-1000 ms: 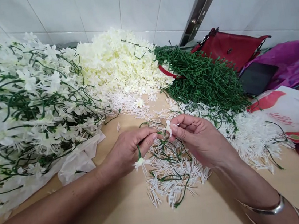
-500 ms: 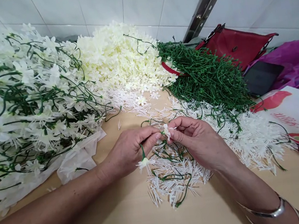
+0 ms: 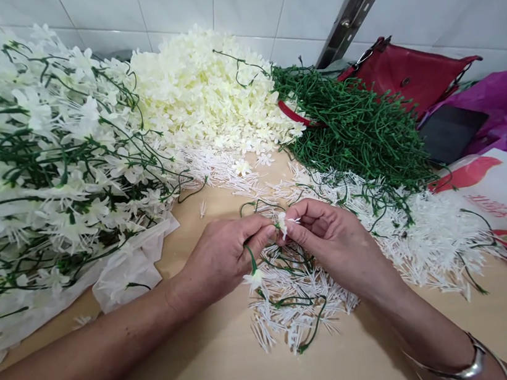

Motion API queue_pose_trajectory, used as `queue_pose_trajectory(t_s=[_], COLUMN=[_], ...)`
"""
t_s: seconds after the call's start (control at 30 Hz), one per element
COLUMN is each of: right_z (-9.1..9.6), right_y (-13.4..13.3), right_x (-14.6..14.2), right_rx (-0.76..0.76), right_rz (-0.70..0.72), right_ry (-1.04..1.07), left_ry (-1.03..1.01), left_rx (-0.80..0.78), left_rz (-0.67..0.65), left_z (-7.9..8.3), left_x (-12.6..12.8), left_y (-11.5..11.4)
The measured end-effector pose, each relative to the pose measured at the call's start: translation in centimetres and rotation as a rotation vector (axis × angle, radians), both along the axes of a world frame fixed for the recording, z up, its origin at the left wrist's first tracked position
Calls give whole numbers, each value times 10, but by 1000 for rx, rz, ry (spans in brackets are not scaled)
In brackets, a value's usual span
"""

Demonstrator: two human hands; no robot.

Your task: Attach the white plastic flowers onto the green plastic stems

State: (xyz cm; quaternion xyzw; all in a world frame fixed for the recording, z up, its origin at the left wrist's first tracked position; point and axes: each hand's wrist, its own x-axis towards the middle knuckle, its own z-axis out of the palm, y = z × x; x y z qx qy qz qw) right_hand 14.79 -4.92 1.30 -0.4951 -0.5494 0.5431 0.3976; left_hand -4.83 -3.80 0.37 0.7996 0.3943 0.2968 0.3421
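My left hand (image 3: 229, 252) pinches a green artificial flower stem, one end of which carries a white flower (image 3: 254, 278) hanging below the fingers. At the stem's other end, a small white artificial flower (image 3: 282, 225) sits between both hands' fingertips. My right hand (image 3: 334, 238) is closed in a pinch on this small flower from the right. Under the hands lies a heap of white stamens (image 3: 305, 295) mixed with a few green stems. How far the stamens are inside the pinched flower is hidden by the fingers.
Finished-looking white flower stems (image 3: 58, 166) pile up on the left. Loose cream petals (image 3: 207, 90) are heaped at the back, beside a bundle of green stems (image 3: 351, 121). A red bag (image 3: 420, 71), a dark phone (image 3: 454, 131) and a white-and-red packet (image 3: 501, 195) lie at right.
Both hands stay together at the small flower, with slight finger movement. The hanging flower has swung a little to the right. The whole view has shifted slightly.
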Motion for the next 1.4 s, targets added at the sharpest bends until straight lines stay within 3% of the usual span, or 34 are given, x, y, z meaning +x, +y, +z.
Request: queue_pose_trajectory(t_s=[0.43, 1.4], right_z=[3, 0], right_y=[2, 6], right_x=[1, -4], right_rx=[-58, -174], right_rz=[69, 85], right_ry=[63, 162], left_ry=[-14, -26], left_rx=[-1, 28], left_rz=[-39, -24], left_z=[1, -1], left_x=[0, 1], left_y=[2, 4])
